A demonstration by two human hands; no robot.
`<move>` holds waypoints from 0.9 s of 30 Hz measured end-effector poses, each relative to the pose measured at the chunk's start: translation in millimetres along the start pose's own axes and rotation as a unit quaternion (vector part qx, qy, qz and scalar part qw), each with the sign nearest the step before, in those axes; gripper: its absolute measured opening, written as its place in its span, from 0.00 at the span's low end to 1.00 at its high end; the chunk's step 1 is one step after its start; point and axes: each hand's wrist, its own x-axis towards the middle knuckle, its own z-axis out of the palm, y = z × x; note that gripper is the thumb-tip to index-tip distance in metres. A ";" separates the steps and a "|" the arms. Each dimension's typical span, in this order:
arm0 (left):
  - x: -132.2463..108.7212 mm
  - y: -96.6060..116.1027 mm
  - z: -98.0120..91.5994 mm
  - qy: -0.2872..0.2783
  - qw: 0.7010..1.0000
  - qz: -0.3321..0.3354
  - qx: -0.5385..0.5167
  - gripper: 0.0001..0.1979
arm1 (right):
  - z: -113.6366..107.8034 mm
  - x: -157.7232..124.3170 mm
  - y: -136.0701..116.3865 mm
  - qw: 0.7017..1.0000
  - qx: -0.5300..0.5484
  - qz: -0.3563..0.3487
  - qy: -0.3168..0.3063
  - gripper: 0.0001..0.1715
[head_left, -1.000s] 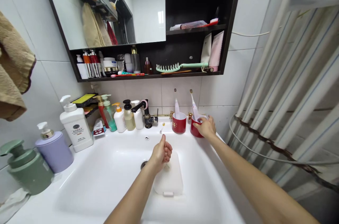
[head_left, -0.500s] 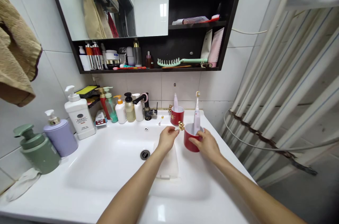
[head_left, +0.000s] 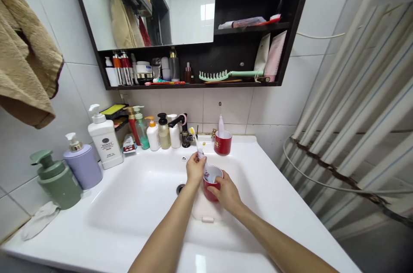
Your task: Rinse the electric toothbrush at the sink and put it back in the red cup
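A red cup (head_left: 211, 193) is held over the right part of the sink (head_left: 135, 195) by my right hand (head_left: 228, 191), its fingers closed on the rim and side. Out of this cup leans a pale electric toothbrush (head_left: 200, 155), tilted left with its lower end inside. My left hand (head_left: 195, 169) pinches the toothbrush above the cup's rim. Behind, on the sink's back ledge, stands a second red cup (head_left: 223, 146) with a pink electric toothbrush (head_left: 221, 127) upright in it. Below the held cup lies a pale flat piece (head_left: 201, 210), partly hidden by my hands.
A black faucet (head_left: 184, 129) rises at the back, with several pump bottles (head_left: 154, 135) to its left. At the left are a white bottle (head_left: 106, 146), a purple one (head_left: 83, 167) and a green one (head_left: 60, 187). A dark mirror cabinet (head_left: 245, 56) hangs above; pipes run at right.
The cup with its toothbrush has moved left over the sink in my right hand. My left hand, empty beside it before, now grips the toothbrush, which has tipped left. The view has shifted slightly.
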 end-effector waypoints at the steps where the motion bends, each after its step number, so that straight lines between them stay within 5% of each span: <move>1: 1.1 5.3 -5.0 0.021 0.999 0.008 -0.033 0.09 | 3.0 2.4 0.2 1.000 0.002 0.003 -0.002 0.05; 7: 5.7 42.7 -25.5 0.109 0.986 0.046 -0.117 0.11 | 13.1 8.0 5.4 0.999 0.011 0.027 -0.032 0.06; 10: 0.1 49.8 -23.3 0.101 0.987 0.040 -0.122 0.12 | 2.0 4.3 4.0 0.999 0.024 0.027 -0.027 0.18; 13: -13.0 45.7 -10.9 0.060 0.991 0.003 -0.120 0.12 | -18.7 -2.2 -6.2 0.992 0.125 0.008 0.005 0.17; 19: -31.3 28.4 8.4 -0.042 0.989 -0.081 -0.116 0.11 | -33.6 -18.3 -22.5 0.920 0.369 0.057 -0.123 0.18; 24: -21.3 27.6 -1.3 -0.054 0.967 -0.179 -0.175 0.06 | -24.9 -25.9 -16.1 0.804 0.516 0.146 -0.257 0.15; 27: -16.9 27.0 -4.2 -0.036 0.964 -0.196 -0.177 0.04 | -22.9 -25.5 -14.2 0.837 0.468 0.150 -0.241 0.13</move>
